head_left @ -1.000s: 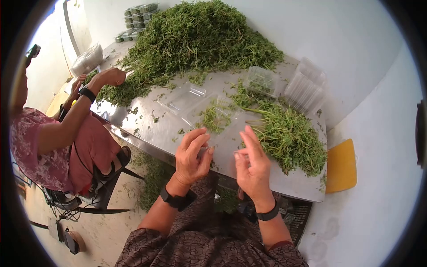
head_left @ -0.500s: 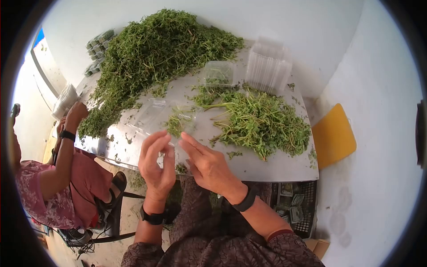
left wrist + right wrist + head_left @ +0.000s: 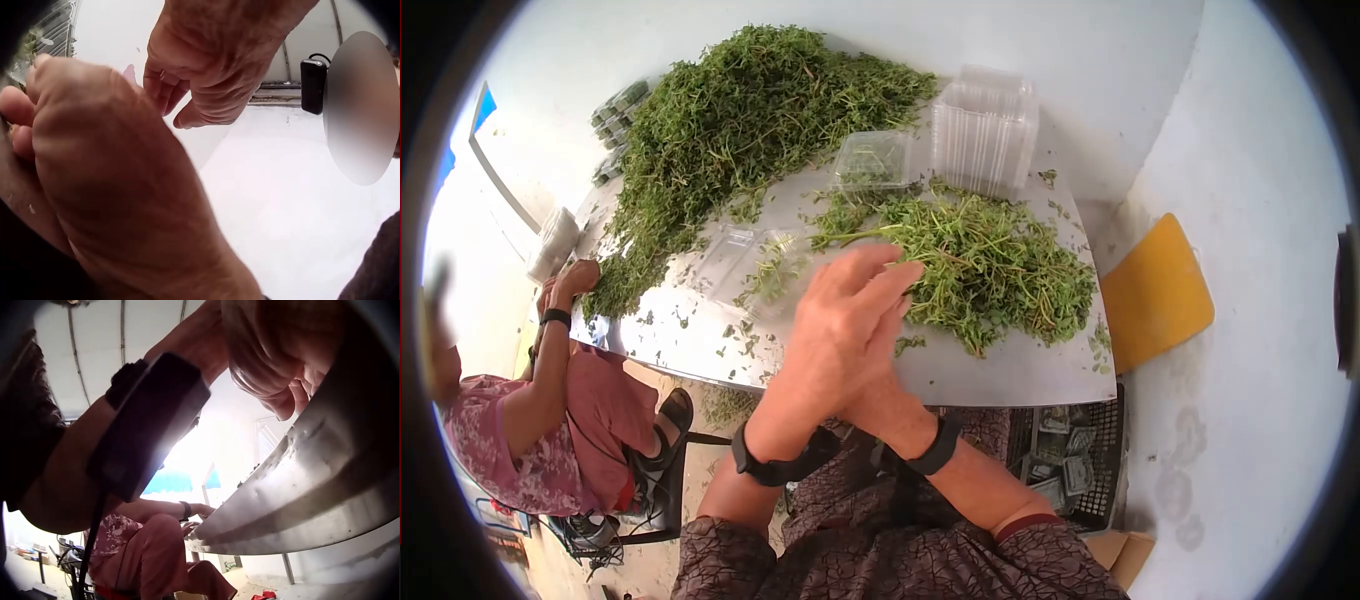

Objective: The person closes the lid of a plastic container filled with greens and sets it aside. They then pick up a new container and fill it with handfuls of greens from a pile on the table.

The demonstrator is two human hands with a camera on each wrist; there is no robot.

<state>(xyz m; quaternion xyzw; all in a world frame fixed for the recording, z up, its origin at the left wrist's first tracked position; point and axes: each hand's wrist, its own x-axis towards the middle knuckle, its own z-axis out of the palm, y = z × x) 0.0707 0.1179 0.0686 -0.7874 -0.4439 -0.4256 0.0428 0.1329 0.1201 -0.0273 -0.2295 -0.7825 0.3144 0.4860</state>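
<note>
In the head view my left hand (image 3: 830, 325) crosses over my right hand (image 3: 885, 405) above the table's front edge, hiding most of it. The left fingers are gently bent, and no object shows in them. Seen from the left wrist, the right hand (image 3: 209, 62) hangs with loosely bent fingers and holds nothing visible. Just beyond the hands lies an open clear plastic container (image 3: 722, 262) with a few green sprigs (image 3: 768, 275) in it. To the right of the fingertips spreads a smaller heap of leafy stems (image 3: 1000, 270).
A large mound of greens (image 3: 740, 130) covers the back left of the metal table (image 3: 970, 378). A clear box (image 3: 870, 160) and a stack of empty containers (image 3: 985, 130) stand behind the smaller heap. Another person (image 3: 550, 430) sits at left. A black crate (image 3: 1105, 455) holds packed boxes below.
First apart, my hands came close together, and now the left overlaps the right. The view has swung right, so the table's contents appear farther left than a second ago.
</note>
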